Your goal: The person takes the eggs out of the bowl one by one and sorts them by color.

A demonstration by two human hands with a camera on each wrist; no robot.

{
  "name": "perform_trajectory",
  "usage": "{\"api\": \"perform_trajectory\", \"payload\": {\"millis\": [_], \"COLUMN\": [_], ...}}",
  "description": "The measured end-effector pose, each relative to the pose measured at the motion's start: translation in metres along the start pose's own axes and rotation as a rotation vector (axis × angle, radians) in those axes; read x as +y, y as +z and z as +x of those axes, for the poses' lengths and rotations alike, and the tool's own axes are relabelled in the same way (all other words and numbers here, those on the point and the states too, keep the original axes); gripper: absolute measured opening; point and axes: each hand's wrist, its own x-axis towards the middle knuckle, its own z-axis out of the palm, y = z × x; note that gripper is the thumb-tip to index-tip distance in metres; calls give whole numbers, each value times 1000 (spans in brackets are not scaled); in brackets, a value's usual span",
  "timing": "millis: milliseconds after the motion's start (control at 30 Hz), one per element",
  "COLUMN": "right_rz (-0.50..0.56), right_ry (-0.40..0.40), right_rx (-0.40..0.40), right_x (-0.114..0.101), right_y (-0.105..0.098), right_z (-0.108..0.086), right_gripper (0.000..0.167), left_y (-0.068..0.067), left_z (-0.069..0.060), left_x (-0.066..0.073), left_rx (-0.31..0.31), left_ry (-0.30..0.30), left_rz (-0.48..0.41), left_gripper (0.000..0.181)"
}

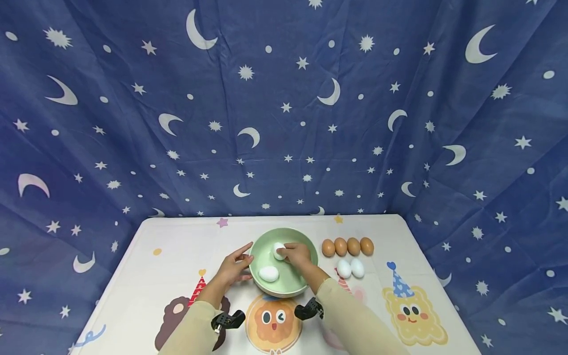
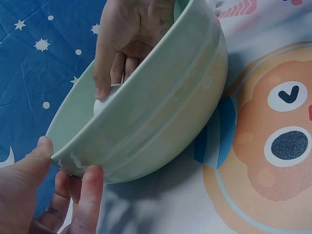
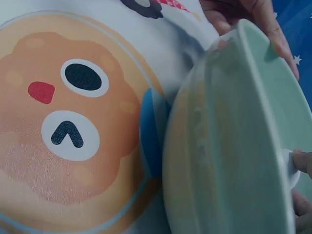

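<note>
A pale green bowl [image 1: 290, 285] stands on the table with a white egg [image 1: 268, 273] lying in its near left part. Reaching in over the bowl's right side, my right hand [image 1: 298, 255] pinches another white egg [image 1: 277, 250] between thumb and fingers. At the left rim, my left hand [image 1: 233, 268] holds the bowl. In the left wrist view its thumb [image 2: 36, 158] is on the rim and its fingers [image 2: 90, 190] touch the outer wall. Most of the held egg is hidden behind the wall in both wrist views.
Right of the bowl, several brown eggs [image 1: 353, 246] lie in a row. Two white eggs [image 1: 350, 268] lie in front of them. The white tablecloth [image 1: 177, 266] has cartoon prints, and a blue curtain [image 1: 284, 143] with moons and stars hangs behind the table.
</note>
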Motion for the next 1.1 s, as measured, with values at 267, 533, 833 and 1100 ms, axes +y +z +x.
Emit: {"api": "perform_trajectory", "payload": {"millis": [267,533,833,1100], "right_rz": [185,296,277,254], "right_ry": [92,180,200,214], "right_rx": [-125,-247,-334,-352], "right_x": [-2,-11,-27,-37], "right_y": [-20,-38,-73,-121], "right_z": [-5,-14,-22,-24], "right_gripper": [42,47,41,43], "left_y": [1,2,2,0], "left_z": [1,1,0,-2], "left_x": [2,2,2,3], "left_rx": [-5,-13,-9,-11], "left_ry": [-4,-4,-6,0], "left_rz": [1,5,8,10], "left_gripper": [50,51,51,51]}}
